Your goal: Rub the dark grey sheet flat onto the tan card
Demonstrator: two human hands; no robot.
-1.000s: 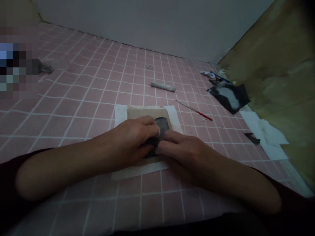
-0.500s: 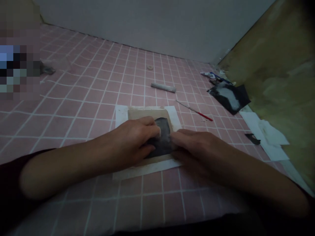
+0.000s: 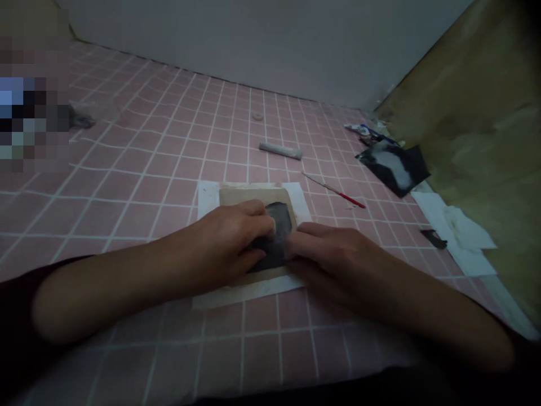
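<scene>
Right hand [image 3: 327, 251]: edges back onto black sheet [image 3: 274, 254]; cannot tell grip.
Left hand [image 3: 224, 239]: unmoved; grip hidden.
Handwork: seems ongoing.

A thin, dark gray sheet [image 3: 281, 217] lies roughly flat on a tan board [image 3: 236, 195], toward the board's right side, with its left part hidden from sight. The board is flat and roughly rectangular, and its bare tan face shows beyond the sheet and along the near edge.
</scene>
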